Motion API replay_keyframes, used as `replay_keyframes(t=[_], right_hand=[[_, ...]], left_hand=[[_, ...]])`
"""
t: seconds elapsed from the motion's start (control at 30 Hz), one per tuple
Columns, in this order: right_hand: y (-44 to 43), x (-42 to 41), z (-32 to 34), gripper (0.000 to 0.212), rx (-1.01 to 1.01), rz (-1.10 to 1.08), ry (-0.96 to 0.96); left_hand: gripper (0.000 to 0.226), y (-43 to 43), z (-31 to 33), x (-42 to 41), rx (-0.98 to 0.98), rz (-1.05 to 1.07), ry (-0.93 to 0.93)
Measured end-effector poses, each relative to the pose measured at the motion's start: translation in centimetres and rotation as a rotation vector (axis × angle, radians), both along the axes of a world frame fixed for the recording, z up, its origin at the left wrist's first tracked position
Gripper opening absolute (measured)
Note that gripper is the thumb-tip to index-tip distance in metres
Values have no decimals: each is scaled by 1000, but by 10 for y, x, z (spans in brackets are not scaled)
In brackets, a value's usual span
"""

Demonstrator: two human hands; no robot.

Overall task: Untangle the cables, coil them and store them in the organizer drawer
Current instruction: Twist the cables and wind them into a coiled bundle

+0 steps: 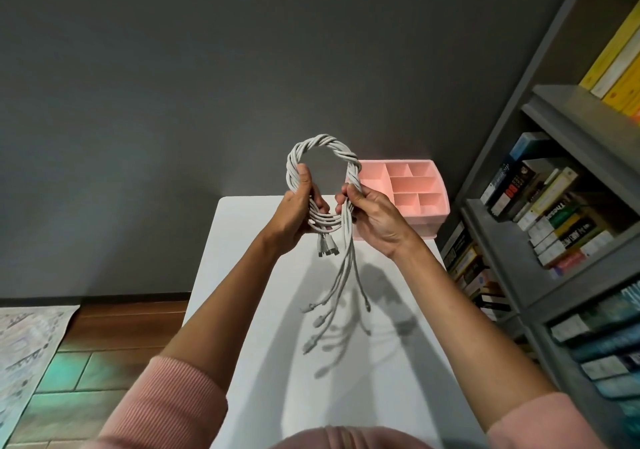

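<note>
Dark grey wall [207, 68] fills the bkgd behind both my hands. Grey bookshelf packed w/ books [568, 109] stands off to the right of my right hand. White rectangular table [263, 362] lies below my hands & forearms, which come out of ribbed pink sleeves [166, 407]. Pink plastic organizer w/ open-top compartments [374, 177] sits on the table's far corner, just beyond my right hand.

I hold a bundle of light grey braided cables [325, 140], twisted into a loop, up in the air betw. both hands, above the table, not in the organizer. My left hand [294, 213] grips the loop's left side, thumb up along the strands. My right hand [377, 220] grips the right side, fingers curled round it. Loose cable tails [341, 275] hang down below my hands, tips near the tabletop. Short grey plug ends [327, 248] dangle just under my left hand.
</note>
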State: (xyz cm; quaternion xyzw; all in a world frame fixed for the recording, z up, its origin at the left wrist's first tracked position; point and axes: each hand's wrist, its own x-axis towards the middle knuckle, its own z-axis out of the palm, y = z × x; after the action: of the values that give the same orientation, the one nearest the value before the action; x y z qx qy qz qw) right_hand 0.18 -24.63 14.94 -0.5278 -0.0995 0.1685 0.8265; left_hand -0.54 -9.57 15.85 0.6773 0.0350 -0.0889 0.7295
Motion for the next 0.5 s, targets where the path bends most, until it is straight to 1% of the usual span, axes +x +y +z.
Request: replay_keyframes(t=[0.07,0.13,0.2,0.27,0.3,0.33,0.4,0.43,0.5], right_hand=[[-2,3,0,20,-38,-7,-25],[-3,5,-1,20,-82,-8,-51],[-2,6,-3,20,-108,-14,-63],[-2,6,-2,19,-154,-23,-81],[-2,7,-2,19,-173,-26,-89],[-2,6,-1,18,-180,-29,-93],[-4,6,-1,16,-184,-49,-103],[-4,7,-1,14,-207,-62,-111],[-2,6,-3,17,-312,-88,-147]], left_hand=[[53,3,0,-3,46,-72,45],[39,4,-3,-6,73,-163,61],[26,4,-7,-10,71,-246,74],[18,3,-12,-11,28,-275,79],[17,3,-13,-10,-7,-278,78],[20,2,-13,-10,-48,-275,78],[34,0,-13,-9,-128,-238,82],[35,0,-13,-8,-149,-206,85],[23,-3,-14,-7,-144,-147,68]])
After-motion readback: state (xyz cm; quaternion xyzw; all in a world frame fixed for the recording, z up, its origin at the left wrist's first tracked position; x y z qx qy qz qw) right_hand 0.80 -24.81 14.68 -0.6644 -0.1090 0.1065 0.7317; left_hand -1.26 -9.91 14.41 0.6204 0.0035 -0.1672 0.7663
